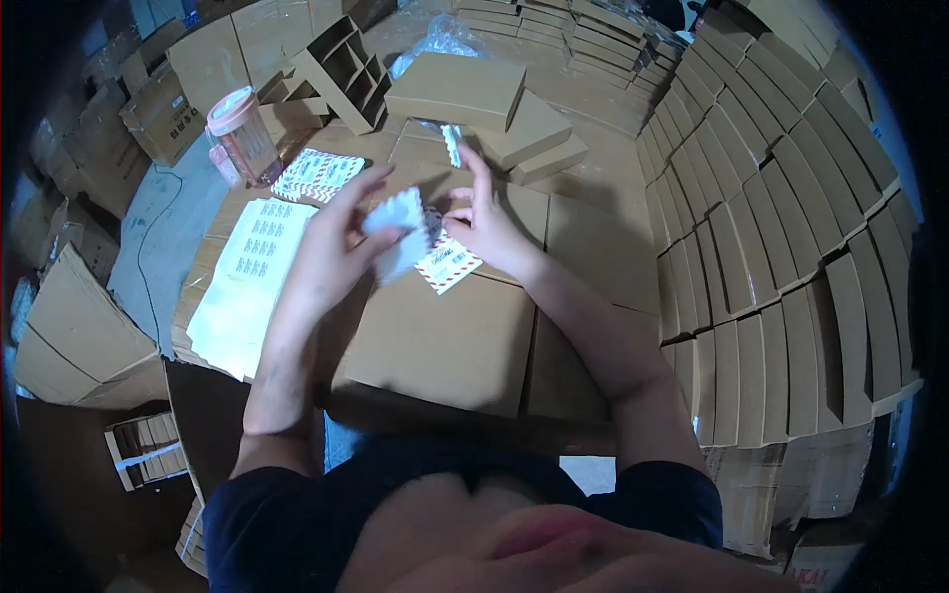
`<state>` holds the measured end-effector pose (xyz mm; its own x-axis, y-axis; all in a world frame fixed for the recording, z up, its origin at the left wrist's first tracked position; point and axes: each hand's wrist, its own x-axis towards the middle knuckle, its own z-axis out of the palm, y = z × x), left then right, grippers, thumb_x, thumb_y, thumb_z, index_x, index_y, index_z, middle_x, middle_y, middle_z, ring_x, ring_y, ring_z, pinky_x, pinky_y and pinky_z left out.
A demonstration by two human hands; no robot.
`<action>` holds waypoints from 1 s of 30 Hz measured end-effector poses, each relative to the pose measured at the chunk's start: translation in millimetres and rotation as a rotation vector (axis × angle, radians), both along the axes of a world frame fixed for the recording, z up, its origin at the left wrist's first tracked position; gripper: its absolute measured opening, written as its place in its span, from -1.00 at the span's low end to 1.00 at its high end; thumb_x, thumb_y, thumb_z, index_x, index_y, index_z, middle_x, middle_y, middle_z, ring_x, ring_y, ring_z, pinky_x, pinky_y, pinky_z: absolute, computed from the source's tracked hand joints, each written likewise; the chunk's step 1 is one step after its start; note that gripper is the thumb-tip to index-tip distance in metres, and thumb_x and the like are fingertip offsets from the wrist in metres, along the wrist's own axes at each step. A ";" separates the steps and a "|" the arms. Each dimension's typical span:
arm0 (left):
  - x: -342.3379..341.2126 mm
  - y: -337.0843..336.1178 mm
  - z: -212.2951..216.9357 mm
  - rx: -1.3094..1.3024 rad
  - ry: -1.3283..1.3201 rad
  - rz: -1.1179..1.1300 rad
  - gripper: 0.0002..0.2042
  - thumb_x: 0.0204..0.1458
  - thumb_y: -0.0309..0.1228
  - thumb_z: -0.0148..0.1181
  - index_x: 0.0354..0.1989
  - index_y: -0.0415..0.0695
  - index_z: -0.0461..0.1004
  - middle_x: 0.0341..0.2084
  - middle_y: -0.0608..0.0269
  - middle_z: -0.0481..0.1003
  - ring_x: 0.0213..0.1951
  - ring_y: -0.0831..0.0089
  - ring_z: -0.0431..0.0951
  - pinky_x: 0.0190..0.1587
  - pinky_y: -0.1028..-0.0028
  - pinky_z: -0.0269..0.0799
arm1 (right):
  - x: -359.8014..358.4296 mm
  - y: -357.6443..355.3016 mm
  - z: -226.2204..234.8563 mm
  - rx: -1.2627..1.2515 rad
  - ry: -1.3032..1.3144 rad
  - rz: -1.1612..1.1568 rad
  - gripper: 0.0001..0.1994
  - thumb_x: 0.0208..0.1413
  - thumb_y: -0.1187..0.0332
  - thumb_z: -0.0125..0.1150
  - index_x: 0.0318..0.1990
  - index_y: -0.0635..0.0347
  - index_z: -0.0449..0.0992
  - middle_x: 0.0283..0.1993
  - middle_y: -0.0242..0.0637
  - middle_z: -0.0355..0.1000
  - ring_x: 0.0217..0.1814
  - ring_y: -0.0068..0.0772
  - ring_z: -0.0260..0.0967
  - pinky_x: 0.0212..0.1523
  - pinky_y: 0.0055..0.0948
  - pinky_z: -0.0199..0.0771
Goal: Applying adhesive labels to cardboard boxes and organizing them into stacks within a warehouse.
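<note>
My left hand (341, 247) pinches a pale, scalloped-edged paper piece (400, 229) between thumb and fingers, over the flat brown cardboard box (440, 341). Just right of it is my right hand (484, 222), with its index finger stretched up and the other fingers curled. A small white scalloped-edged label (452, 144) is at that index fingertip; how it is held there is hard to make out. Below the right thumb, a card with a red-striped border (450, 265) lies over the box, its upper part partly covered by the hands.
A stack of striped cards (318, 176), a white printed sheet (242, 282) and a pink-lidded jar (242, 133) stand on the left. Flat brown boxes (455, 87) and a divided cardboard tray (346, 74) lie beyond. Tall rows of cardboard boxes (771, 227) wall the right side.
</note>
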<state>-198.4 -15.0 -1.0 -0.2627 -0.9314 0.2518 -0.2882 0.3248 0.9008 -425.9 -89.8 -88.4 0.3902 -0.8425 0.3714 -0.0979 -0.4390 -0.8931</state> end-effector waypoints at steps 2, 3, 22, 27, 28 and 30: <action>39.7 35.0 8.2 0.093 0.063 -0.297 -0.41 -0.02 -0.61 0.34 0.25 -0.14 0.34 0.02 0.10 0.49 0.04 0.37 0.51 0.11 0.45 0.42 | 4.2 3.3 5.1 -0.081 0.062 -0.001 0.00 -0.01 0.78 0.12 0.47 -0.09 -0.35 0.45 0.00 -0.25 0.23 -0.18 0.30 -0.01 -0.35 0.58; 65.8 45.3 5.9 0.131 0.003 -0.530 -0.44 0.01 -0.61 0.32 0.24 -0.17 0.35 0.03 0.12 0.49 0.06 0.38 0.50 0.14 0.46 0.40 | 3.5 5.4 7.9 -0.161 0.130 -0.007 0.00 -0.01 0.78 0.12 0.47 -0.08 -0.35 0.45 0.01 -0.25 0.22 -0.19 0.30 -0.02 -0.35 0.58; 81.9 159.7 -146.7 1.167 -0.228 -0.652 -0.65 0.27 -0.30 0.08 0.15 -0.22 0.43 -0.04 0.13 0.53 -0.05 0.49 0.49 0.00 0.40 0.45 | 6.0 13.7 8.3 -0.217 0.126 0.038 0.00 0.06 0.73 0.15 0.46 -0.06 -0.42 0.42 0.03 -0.27 0.12 -0.28 0.40 -0.11 -0.46 0.58; 67.1 155.8 -146.4 1.079 -0.248 -0.769 -0.64 0.27 -0.30 0.07 0.16 -0.22 0.42 -0.03 0.13 0.53 -0.04 0.49 0.49 0.01 0.40 0.45 | 6.3 15.9 9.7 -0.205 0.134 0.039 0.00 0.06 0.73 0.15 0.47 -0.06 -0.43 0.43 0.01 -0.30 0.13 -0.28 0.39 -0.13 -0.46 0.58; 66.2 154.0 -145.7 1.063 -0.254 -0.789 -0.64 0.27 -0.30 0.07 0.16 -0.22 0.42 -0.03 0.13 0.53 -0.03 0.49 0.49 0.01 0.40 0.45 | 7.8 17.1 11.0 -0.182 0.135 0.044 0.00 0.06 0.73 0.15 0.47 -0.06 -0.44 0.43 0.01 -0.31 0.13 -0.28 0.38 -0.13 -0.46 0.59; 63.2 149.9 -143.9 1.031 -0.267 -0.831 -0.64 0.28 -0.30 0.07 0.16 -0.22 0.42 -0.03 0.13 0.53 -0.03 0.49 0.49 0.01 0.40 0.45 | 8.2 16.6 9.1 -0.170 0.130 0.051 0.01 0.06 0.73 0.15 0.47 -0.06 -0.45 0.44 0.00 -0.32 0.13 -0.28 0.38 -0.12 -0.46 0.59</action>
<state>-135.2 135.0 -144.8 -0.7672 -0.2067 -0.6072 -0.5419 -0.2976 0.7860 -417.7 -73.2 -79.3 0.4844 -0.7498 0.4507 -0.1811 -0.5899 -0.7869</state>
